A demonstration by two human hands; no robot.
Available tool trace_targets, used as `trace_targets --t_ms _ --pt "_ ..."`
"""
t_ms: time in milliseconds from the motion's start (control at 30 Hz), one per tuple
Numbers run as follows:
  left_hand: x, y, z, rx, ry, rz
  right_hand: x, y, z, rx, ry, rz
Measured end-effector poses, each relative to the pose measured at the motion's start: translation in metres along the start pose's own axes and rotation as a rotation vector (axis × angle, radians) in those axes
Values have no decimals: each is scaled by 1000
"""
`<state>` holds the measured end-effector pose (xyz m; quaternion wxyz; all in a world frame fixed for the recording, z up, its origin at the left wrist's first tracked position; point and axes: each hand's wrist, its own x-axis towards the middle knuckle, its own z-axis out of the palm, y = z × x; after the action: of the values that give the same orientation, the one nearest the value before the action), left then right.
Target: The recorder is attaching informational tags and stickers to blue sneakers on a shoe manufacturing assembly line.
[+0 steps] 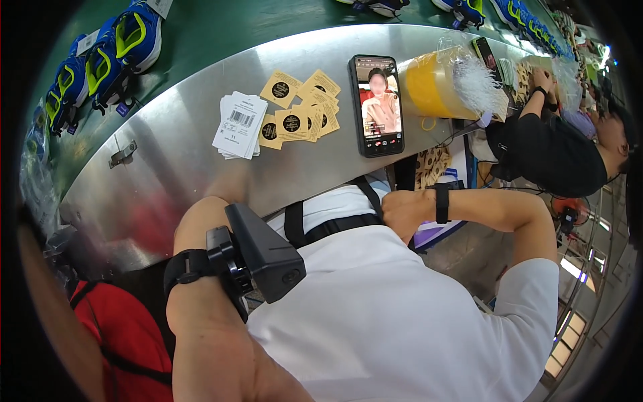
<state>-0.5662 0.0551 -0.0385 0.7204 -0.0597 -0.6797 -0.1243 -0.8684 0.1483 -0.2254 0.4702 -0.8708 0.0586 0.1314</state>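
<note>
On the steel tabletop (pixel 177 114), the smartphone (pixel 376 106) has overlapping kraft cards (pixel 295 124) to its left, with the stack of white barcode tags (pixel 238 127) farther left, just beside the cards. The left grip (pixel 201 224) is below and well left of the smartphone; its fingers are hidden, so I cannot tell how closed it is or what it holds. The right grip (pixel 405 211), below the smartphone and slightly right, is curled at the black waist strap (pixel 341 226); whether it has hold of anything is unclear. If the left forearm swung toward the smartphone, its bulky wrist camera (pixel 268 254) could scatter the loose tags and cards. Fingers snagging on the strap could hamper the right grip.
</note>
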Motion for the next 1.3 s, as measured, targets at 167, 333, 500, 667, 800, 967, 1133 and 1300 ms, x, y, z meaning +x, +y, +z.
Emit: trace_targets --t_ms 167,333,500,667,800,967,1133,1300 --pt "-6 1 -3 3 -18 54 -1 1 1 -13 -40 25" --pt "-6 -5 0 -46 -12 15 -3 1 -1 -13 -55 40" --pt "-5 -1 -1 -22 -20 -17 -1 6 -3 -2 -16 -1" --pt "-9 -8 3 -124 -27 -57 -6 5 5 6 4 26" --pt "-10 -13 12 -3 41 -16 -2 7 -6 8 -41 11" --pt "-11 -9 6 -61 -20 -62 -5 8 -1 -4 -50 16" --pt "-13 -5 0 -65 -30 -42 -5 12 2 -6 -39 22" --pt "-12 -3 -1 -42 -79 -103 -7 14 4 30 -38 50"
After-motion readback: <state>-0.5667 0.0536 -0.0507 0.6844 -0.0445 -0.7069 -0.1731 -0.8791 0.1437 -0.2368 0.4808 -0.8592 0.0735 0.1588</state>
